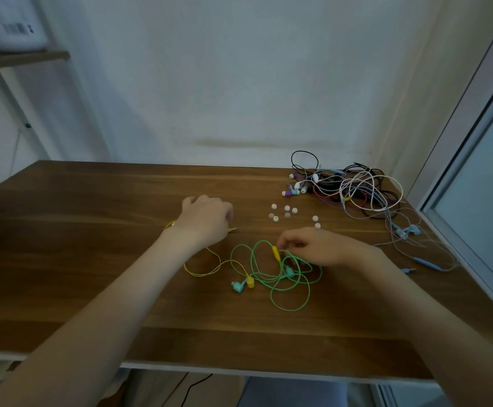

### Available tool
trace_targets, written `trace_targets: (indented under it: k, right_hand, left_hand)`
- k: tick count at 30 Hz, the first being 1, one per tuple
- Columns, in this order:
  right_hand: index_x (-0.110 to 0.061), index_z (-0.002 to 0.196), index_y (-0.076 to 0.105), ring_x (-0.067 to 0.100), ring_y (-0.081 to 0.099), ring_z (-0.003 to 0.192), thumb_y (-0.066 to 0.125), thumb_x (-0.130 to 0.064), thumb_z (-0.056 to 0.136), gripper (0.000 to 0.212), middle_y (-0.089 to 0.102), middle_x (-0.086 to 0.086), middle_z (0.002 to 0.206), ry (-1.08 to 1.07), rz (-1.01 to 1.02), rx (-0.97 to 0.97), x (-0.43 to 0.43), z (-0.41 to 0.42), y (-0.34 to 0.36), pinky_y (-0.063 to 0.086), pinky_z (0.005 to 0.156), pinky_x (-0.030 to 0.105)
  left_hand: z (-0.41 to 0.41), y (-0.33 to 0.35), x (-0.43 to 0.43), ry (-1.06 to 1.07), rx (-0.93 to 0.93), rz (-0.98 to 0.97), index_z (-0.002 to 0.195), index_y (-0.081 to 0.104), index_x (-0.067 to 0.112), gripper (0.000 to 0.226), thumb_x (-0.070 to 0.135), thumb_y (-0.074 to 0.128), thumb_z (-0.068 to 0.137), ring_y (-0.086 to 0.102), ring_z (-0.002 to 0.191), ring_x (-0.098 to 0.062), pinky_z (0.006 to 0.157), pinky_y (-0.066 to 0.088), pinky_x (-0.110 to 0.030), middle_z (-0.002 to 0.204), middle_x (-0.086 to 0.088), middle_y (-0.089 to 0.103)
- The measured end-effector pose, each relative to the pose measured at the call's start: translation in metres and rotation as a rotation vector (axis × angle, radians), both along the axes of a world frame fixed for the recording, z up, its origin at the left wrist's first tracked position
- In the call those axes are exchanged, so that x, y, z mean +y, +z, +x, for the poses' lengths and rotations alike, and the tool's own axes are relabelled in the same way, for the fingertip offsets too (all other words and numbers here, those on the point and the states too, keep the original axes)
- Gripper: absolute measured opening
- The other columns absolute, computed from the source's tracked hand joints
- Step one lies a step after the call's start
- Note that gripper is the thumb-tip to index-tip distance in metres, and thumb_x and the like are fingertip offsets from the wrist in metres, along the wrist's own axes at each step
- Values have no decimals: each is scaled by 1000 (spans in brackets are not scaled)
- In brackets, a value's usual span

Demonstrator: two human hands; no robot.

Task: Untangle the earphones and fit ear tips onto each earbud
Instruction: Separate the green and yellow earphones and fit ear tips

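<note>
Mid-frame, the left hand (207, 218) curled its fingers over the yellow plug end of the earphones (249, 282) while the right hand (324, 249) pinched their green loops just right of centre, and gently teasing loops apart, not tugging, looked wisest to me.

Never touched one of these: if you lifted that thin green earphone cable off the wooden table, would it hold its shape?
Probably not: the thin green earphone cable lies in loose overlapping loops, so it would likely flop. It looks light, being so thin. It seems joined to the thin yellow cable, so lifting may drag that along.
</note>
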State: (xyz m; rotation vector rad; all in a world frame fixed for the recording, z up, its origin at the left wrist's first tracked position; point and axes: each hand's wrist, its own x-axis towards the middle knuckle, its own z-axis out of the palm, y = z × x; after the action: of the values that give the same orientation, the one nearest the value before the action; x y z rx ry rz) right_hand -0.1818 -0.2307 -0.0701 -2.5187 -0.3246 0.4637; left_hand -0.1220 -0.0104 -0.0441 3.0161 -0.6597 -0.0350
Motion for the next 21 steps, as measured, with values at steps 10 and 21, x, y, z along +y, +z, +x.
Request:
trace_targets:
  k: [10, 21]
  right_hand:
    - [-11, 113, 60, 3, 48, 79, 73, -24, 81, 36, 50, -6, 92, -7, 172, 23, -12, -7, -14, 40, 70, 11]
    - [-23, 98, 56, -1, 46, 75, 57, -7, 90, 18, 49, -10, 92, -8, 134, -178, -9, -18, -20, 40, 69, 10]
  left_hand:
    - [-28, -3, -43, -344, 329, -417, 107, 60, 30, 18, 25, 45, 100, 63, 95, -14, 86, 50, -37, 104, 9, 68]
    - [-26, -5, -43, -288, 606, -99, 106, 59, 24, 19, 39, 55, 95, 59, 65, -3, 56, 36, -22, 74, 6, 64]
